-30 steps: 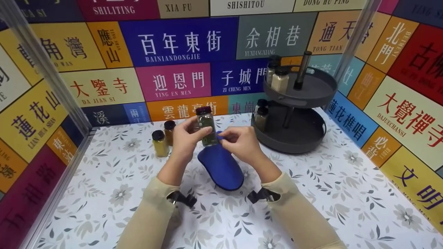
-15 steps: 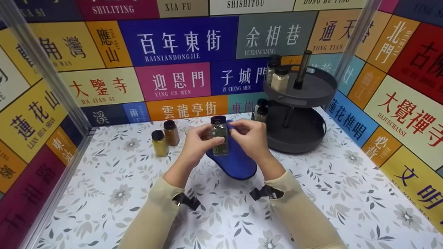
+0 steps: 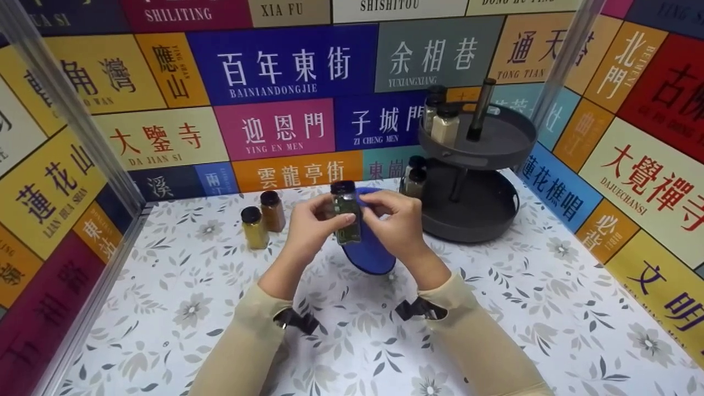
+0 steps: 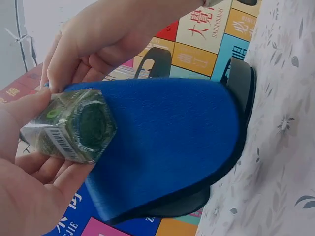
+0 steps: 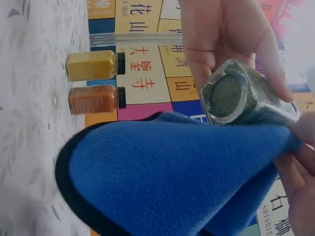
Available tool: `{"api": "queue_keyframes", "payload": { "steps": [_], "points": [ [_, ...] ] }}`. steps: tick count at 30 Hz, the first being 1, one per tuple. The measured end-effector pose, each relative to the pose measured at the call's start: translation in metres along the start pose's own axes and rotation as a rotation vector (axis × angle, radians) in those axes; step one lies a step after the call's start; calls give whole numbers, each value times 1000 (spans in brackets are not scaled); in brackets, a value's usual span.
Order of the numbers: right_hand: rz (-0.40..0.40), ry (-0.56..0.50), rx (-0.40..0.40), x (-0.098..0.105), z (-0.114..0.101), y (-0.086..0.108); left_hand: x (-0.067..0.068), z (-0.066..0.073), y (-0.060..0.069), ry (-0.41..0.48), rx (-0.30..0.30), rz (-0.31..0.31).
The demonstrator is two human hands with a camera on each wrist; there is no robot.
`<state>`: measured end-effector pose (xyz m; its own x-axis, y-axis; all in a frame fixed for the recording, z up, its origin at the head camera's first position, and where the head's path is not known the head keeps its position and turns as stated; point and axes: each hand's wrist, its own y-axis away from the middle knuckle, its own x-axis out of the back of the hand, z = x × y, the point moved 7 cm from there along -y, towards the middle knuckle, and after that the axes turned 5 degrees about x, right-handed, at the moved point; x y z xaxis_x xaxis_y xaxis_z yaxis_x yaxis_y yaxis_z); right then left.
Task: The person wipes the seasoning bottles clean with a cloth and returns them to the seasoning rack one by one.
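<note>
My left hand (image 3: 309, 226) grips a glass spice jar (image 3: 345, 204) with dark green contents and a black lid, thumb across its front. In the left wrist view the jar's thick glass base (image 4: 92, 125) points toward the camera, with a barcode label on one side. My right hand (image 3: 397, 224) pinches a blue cloth (image 3: 373, 254) with black edging between thumb and fingers, close to the jar's right side. The cloth hangs down behind the jar, over the table. In the right wrist view the cloth (image 5: 162, 172) droops in a fold below the jar.
A yellow-filled jar (image 3: 254, 229) and an orange-brown one (image 3: 272, 212) stand on the flower-patterned table (image 3: 192, 308) at left. At back right, a dark two-tier round rack (image 3: 467, 225) holds several jars. Patterned wall panels (image 3: 286, 66) enclose the back and sides.
Both hands have shifted right with the jar and cloth, and the jar has then drifted slightly back left. The cloth's lower end has risen. The standing jars and rack are unchanged.
</note>
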<state>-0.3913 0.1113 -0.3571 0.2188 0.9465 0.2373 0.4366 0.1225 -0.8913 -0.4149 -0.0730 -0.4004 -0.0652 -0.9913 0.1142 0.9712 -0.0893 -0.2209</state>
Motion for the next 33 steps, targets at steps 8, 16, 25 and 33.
{"api": "queue_keyframes", "payload": {
  "steps": [8, 16, 25, 33],
  "points": [
    [-171, -25, 66, -19, -8, 7, 27, 6, -4, 107, -11, 162],
    [-104, 34, 84, -11, -6, 4, 13, -2, -4, 158, 15, 74],
    [57, 44, 3, 8, 2, -5, -8, -7, -2, -33, 12, -86],
    [2, -45, -91, -5, 10, 3, 2, -11, -5, -23, 39, 7]
  ]
}}
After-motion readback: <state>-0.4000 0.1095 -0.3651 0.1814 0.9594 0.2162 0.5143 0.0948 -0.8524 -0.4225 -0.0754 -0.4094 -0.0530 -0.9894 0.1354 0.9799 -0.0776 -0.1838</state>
